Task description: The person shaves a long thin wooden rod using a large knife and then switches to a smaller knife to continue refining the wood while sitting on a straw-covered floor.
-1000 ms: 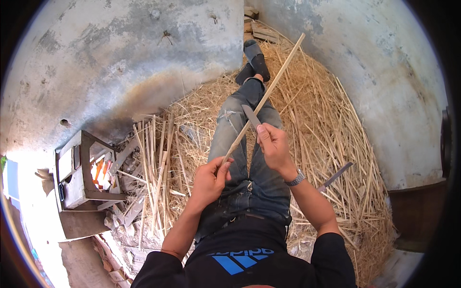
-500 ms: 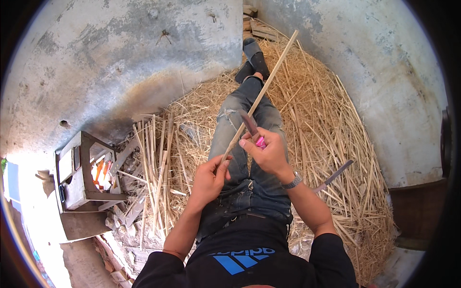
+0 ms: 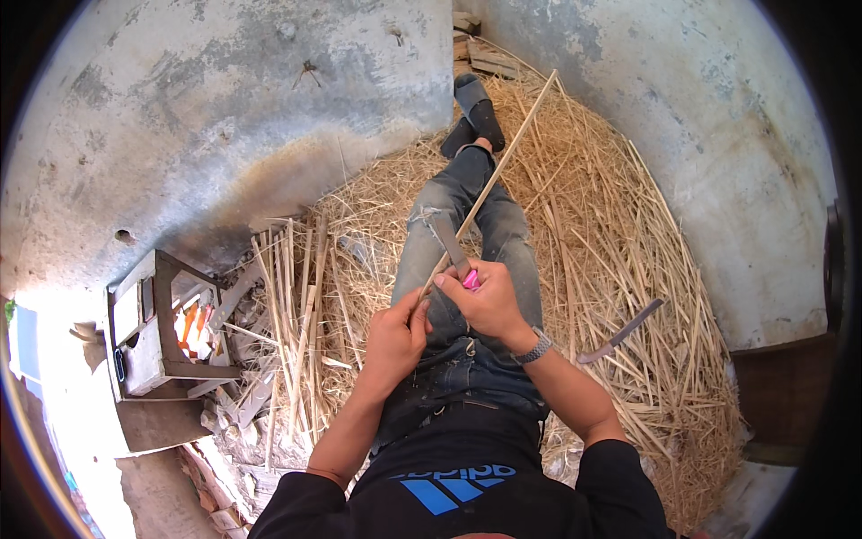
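A long, pale strip of split wood or bamboo slants away over my outstretched legs. Its near end is pinched between the thumb and fingers of my left hand. My right hand is closed round a knife, whose handle shows some pink at the fist. The knife's dark blade points away from me and crosses the strip just beyond my fingers. Both hands are close together above my lap, and my right thumb lies near the strip. The knife handle is mostly hidden by my fingers.
A second knife lies on the straw and shavings to my right. Several long strips lean in a bundle at my left, beside a box-like wooden frame. Grey walls stand behind and at the right.
My right hand and the knife have come nearer to my left hand, and the blade has turned more upright. The strip's far end has dropped slightly.
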A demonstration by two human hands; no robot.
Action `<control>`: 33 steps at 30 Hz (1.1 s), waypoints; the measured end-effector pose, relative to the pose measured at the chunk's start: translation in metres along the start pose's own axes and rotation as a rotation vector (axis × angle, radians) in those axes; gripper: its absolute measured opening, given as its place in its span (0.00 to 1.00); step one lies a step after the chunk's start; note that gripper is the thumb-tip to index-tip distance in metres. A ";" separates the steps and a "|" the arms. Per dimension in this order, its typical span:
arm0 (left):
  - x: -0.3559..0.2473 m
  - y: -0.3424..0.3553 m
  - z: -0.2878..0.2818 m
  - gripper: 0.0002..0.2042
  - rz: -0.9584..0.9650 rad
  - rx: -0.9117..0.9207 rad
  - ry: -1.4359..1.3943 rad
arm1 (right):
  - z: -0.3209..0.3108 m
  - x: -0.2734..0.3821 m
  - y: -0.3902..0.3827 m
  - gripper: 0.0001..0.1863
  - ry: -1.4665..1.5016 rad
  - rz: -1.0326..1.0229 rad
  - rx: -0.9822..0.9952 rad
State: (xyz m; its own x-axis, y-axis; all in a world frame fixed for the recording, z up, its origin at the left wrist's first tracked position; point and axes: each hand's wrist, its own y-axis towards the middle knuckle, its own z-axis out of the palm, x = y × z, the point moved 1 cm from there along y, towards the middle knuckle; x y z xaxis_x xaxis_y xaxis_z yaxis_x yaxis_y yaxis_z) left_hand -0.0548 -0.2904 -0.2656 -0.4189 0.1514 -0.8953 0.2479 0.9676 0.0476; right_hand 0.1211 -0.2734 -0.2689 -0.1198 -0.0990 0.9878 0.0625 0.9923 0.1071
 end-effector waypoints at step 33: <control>0.012 0.005 -0.024 0.16 -0.387 0.381 -0.614 | -0.004 0.009 -0.017 0.09 -0.132 -0.104 -0.130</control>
State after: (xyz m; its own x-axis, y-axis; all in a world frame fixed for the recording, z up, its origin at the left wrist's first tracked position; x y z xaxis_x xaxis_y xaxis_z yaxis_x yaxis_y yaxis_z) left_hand -0.0793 -0.2792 -0.2654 -0.0099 -0.4238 -0.9057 0.5098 0.7771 -0.3691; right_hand 0.1228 -0.2913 -0.2611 -0.2609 -0.1809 0.9483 0.1695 0.9584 0.2295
